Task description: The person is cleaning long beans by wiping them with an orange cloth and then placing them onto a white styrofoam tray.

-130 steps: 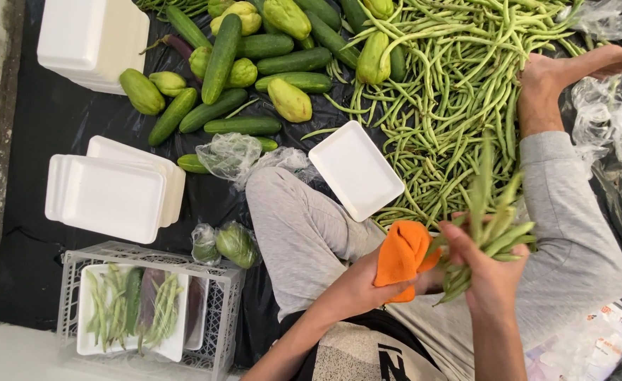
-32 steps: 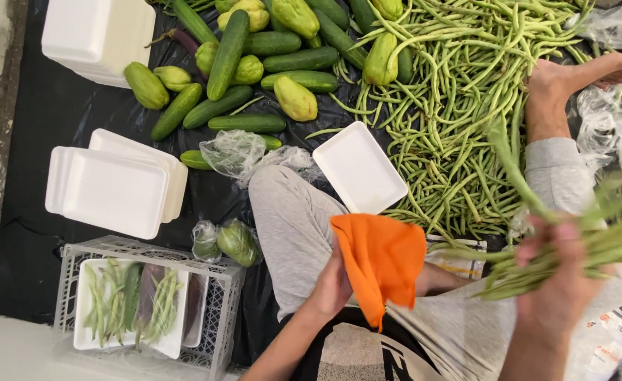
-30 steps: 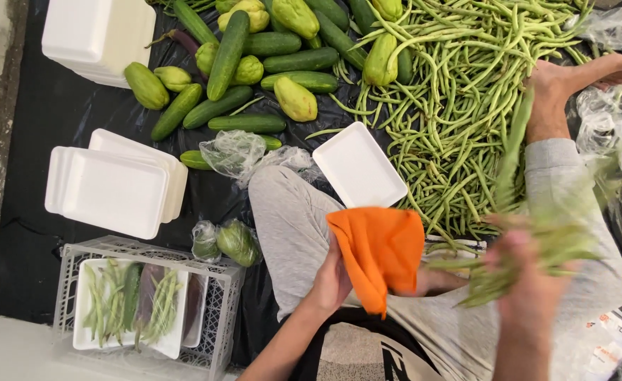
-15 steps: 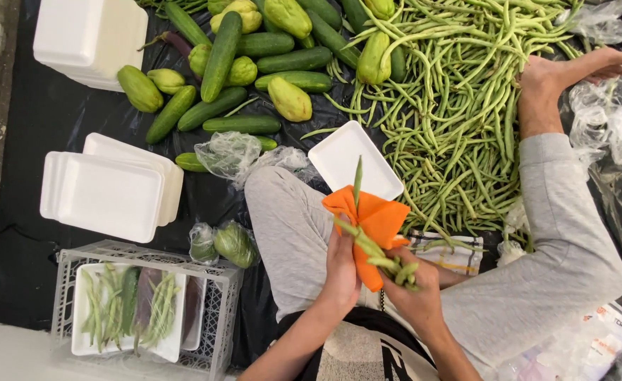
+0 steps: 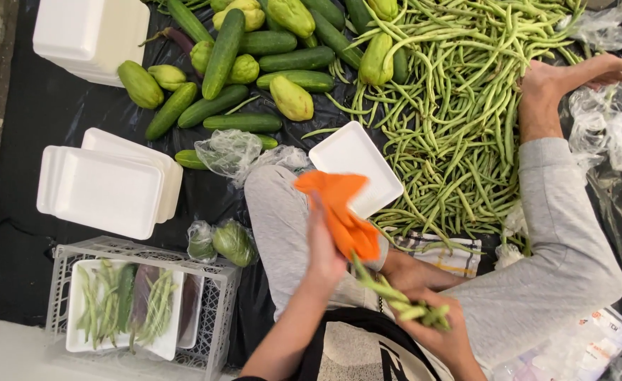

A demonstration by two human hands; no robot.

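- Head view, hands: left hand was raised over the lap, fingers closed on an orange cloth; the cloth was bunched around the upper part of a small bundle of green beans; right hand sat lower, near the waist, fingers curled round the bundle's lower ends; the bean stems ran slantwise from the right fist up into the cloth; both hands blurred by motion.
- Head view, person: seated cross-legged in grey trousers on a black plastic sheet; a bare foot rested on the loose heap of long beans.
- Head view, near the hands: one empty white foam tray lay just beyond the cloth, partly overlapped by it, touching the edge of the bean heap.
- Head view, surroundings: cucumbers and pale chayotes lay beyond the knee; two stacks of foam trays at left, well apart from the hands; a white plastic crate at lower left held a filled tray of vegetables; a bagged green vegetable lay between crate and knee.
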